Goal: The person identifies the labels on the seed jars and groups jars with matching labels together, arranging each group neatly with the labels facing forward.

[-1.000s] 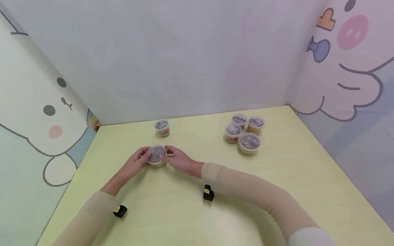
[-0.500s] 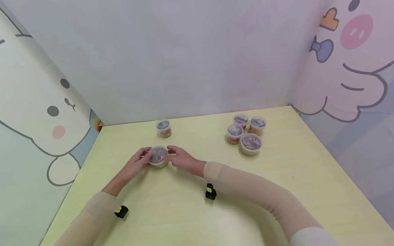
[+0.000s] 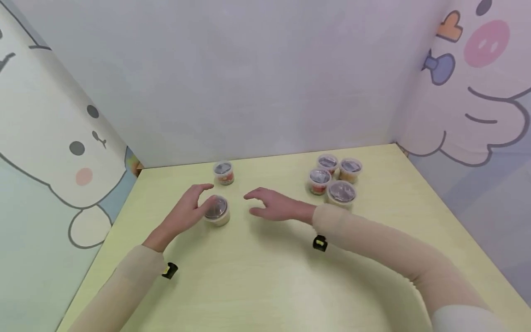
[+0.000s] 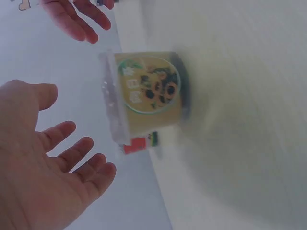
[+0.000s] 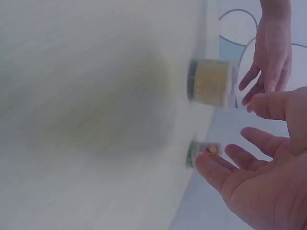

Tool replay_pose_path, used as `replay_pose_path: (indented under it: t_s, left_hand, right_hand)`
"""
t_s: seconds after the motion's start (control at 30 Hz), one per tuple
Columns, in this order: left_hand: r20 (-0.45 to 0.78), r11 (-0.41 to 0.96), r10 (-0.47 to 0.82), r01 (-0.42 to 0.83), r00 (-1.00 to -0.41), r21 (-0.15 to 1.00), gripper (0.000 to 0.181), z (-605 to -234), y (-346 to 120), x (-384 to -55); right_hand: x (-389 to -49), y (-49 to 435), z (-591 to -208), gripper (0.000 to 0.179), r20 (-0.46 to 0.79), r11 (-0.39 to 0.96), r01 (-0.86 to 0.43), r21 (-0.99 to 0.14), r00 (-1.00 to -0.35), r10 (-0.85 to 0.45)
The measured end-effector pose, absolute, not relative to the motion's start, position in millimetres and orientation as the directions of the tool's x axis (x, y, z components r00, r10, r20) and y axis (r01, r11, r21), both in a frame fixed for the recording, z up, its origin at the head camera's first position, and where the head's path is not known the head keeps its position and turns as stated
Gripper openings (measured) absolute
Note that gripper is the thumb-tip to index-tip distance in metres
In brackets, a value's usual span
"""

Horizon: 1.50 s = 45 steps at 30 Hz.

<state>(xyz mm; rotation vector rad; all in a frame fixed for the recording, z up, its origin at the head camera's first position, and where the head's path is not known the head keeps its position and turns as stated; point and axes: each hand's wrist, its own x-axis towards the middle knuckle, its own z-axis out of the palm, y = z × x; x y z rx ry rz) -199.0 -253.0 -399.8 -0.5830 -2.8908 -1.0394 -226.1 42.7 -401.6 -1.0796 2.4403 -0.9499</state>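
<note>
A round lidded tub point(image 3: 219, 215) stands upright on the table at left of centre. In the left wrist view, a round sunflower label shows on the front of this tub point(image 4: 149, 88). My left hand point(image 3: 184, 213) is raised just left of it, its fingers loosely spread and its thumb overlapping the lid in the head view. To the right, apart from the tub, hovers my right hand point(image 3: 275, 205) with fingers and thumb spread and nothing between them. Behind the tub stands a smaller lidded cup point(image 3: 224, 174) with a red print.
At the back right, two red-printed cups point(image 3: 319, 181), an orange-toned cup point(image 3: 351, 170) and a larger tub point(image 3: 342, 192) stand close together. My right sleeve point(image 3: 373, 237) partly covers the larger one. A pale wall cloth point(image 3: 257, 83) rises behind the yellow table point(image 3: 265, 286).
Both hands have let go of the tub. The right hand has moved away to the right, and the left hand has lifted slightly off its side. The tub stays on the table.
</note>
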Motion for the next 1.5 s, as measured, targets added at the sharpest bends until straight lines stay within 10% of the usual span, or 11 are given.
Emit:
replay_pose_path:
  t_s: [0.37, 0.8, 1.5]
  left_hand:
    - [0.262, 0.656, 0.568, 0.622, -0.78, 0.428, 0.032, -378, -156, -214]
    - [0.025, 0.607, 0.679, 0.58, -0.734, 0.543, 0.037, -394, -39, -231]
    - [-0.067, 0.611, 0.58, 0.379, -0.812, 0.695, 0.041, -421, 26, -229]
  right_hand:
    - [-234, 155, -366, 0.047, 0.098, 0.573, -0.671, -0.469, -0.685, -0.722]
    - [-234, 257, -383, 0.047, 0.101, 0.69, -0.583, -0.429, -0.79, -0.605]
    - [-211, 292, -433, 0.094, -0.028, 0.561, -0.277, -0.78, -0.88, -0.473]
